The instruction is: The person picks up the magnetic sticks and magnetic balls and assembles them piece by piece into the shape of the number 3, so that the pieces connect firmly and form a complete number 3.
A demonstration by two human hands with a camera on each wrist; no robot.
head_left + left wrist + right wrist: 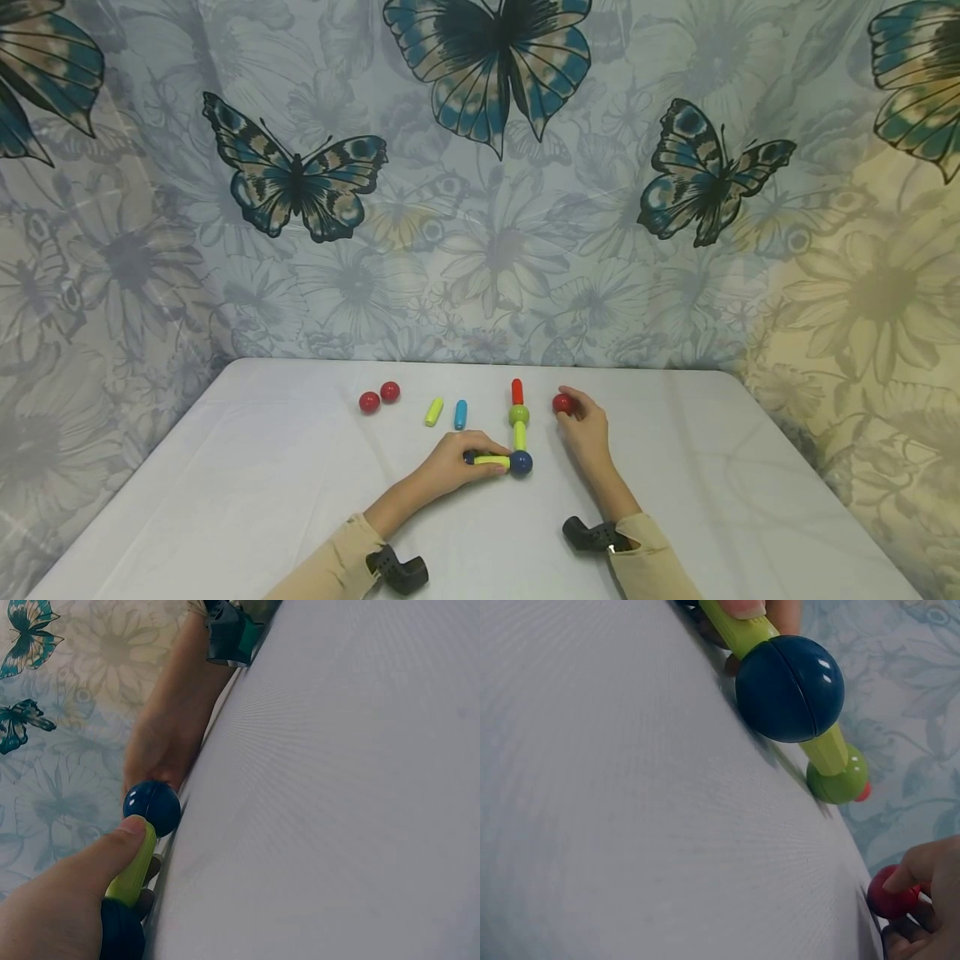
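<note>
My left hand [452, 461] pinches a yellow-green rod [133, 871] that joins two dark blue balls, one [521, 463] at its right end and the other [121, 930] partly hidden by the hand. From the right-hand blue ball another yellow-green rod [520, 435] runs away from me to a green ball [518, 415], and a red rod [517, 391] is fixed beyond that. To the right of this joined piece, my right hand [587, 427] grips a red ball [892, 892] between thumb and fingers, close over the white table.
Two red balls [369, 402] lie at the back left of the white table [225, 500]. Between them and the joined piece are a loose yellow-green rod [434, 412] and a loose blue rod [461, 414]. A butterfly-patterned cloth [502, 250] hangs behind the table's far edge.
</note>
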